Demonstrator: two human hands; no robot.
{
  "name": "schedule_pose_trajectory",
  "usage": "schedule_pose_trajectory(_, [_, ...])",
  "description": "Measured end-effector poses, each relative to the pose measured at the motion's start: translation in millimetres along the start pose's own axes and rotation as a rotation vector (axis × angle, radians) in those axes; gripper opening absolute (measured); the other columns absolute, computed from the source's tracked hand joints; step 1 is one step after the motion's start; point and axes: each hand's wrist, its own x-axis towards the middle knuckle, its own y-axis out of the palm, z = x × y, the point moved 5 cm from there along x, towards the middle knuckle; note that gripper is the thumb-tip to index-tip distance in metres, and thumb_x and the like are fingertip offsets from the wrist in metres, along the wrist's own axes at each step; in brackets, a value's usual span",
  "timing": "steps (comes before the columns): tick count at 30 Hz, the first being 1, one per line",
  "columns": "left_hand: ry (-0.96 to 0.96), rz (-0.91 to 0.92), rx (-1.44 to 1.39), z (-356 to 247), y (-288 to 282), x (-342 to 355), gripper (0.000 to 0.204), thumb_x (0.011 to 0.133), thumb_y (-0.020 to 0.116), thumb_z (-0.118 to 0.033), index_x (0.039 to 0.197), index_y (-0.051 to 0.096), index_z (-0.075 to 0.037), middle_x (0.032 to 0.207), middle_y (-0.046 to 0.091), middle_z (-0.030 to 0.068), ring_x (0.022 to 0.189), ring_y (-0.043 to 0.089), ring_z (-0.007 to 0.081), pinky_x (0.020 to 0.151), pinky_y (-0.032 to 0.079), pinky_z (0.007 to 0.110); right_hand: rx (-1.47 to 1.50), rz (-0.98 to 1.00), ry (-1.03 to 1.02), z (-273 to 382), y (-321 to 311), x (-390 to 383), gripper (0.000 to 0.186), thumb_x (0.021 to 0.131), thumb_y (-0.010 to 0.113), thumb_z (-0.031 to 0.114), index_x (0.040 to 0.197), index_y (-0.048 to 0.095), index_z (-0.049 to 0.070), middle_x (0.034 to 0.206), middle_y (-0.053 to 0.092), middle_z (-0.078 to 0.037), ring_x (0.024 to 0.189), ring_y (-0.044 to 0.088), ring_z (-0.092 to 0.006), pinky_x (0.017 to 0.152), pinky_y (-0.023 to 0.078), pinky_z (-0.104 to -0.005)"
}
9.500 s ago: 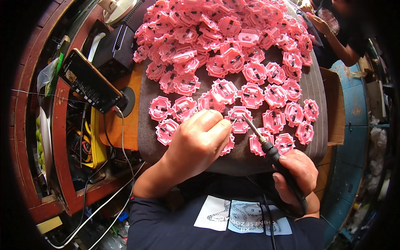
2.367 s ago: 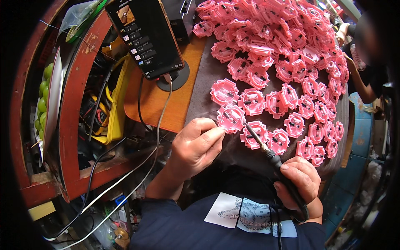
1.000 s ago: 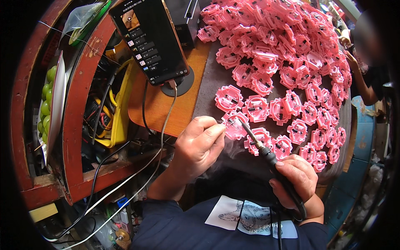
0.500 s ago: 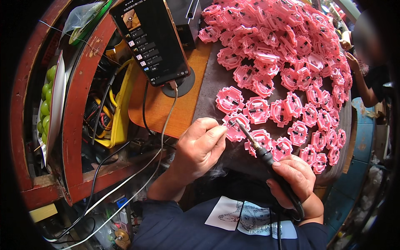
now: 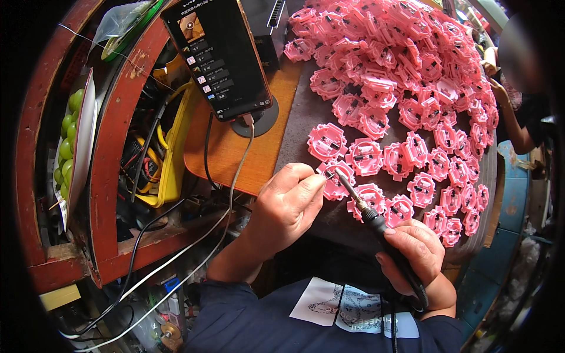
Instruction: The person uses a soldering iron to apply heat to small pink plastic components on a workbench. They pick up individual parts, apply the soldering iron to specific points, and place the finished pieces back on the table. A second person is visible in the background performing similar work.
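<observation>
Left hand pinching closed beside 1 pink part; anything held too small to tell. Right hand curling closed around soldering iron, aiming tip at same part, lying on desk. Steady wrist, brief light contact probably helping; fingers needing clearance from heat.

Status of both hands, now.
Left hand: closed in a pinch beside a pink part; anything between the fingertips is too small to tell.
Right hand: closed, holding a soldering iron by its black handle.
</observation>
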Motion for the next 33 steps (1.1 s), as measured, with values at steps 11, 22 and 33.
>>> schedule_pose_trajectory(11, [0.05,-0.046,-0.066,-6.1,-10.9,-15.3,0.027,0.083,0.083,0.008,0.107,0.076,-0.001,0.095,0.069,0.0121,0.073,0.069,0.0199,0.063,0.054,0.03,0.042,-0.02,0.0,2.4,-11.0,-11.1,0.044,0.078,0.082,0.0,0.119,0.066,-0.005,0.084,0.068,-0.014,0.065,0.066,-0.0273,0.059,0.056,-0.0377])
schedule_pose_trajectory(22, [0.076,-0.018,-0.038,-6.5,-6.8,-11.5,0.025,0.081,0.083,0.008,0.104,0.076,0.001,0.094,0.068,0.0118,0.075,0.07,0.0234,0.065,0.056,0.032,0.038,-0.018,-0.003,2.9,-6.5,-12.9,0.043,0.077,0.083,0.0,0.117,0.067,-0.004,0.084,0.069,-0.013,0.065,0.067,-0.0268,0.059,0.057,-0.0373])
schedule_pose_trajectory(33, [0.077,-0.003,-0.016,-6.4,-4.2,-10.2,0.025,0.081,0.083,0.008,0.104,0.076,0.001,0.094,0.069,0.0118,0.077,0.07,0.0243,0.066,0.057,0.033,0.033,-0.003,-0.006,2.9,-5.7,-9.2,0.043,0.077,0.083,0.0,0.117,0.067,-0.004,0.084,0.068,-0.013,0.064,0.067,-0.0263,0.058,0.056,-0.0366])
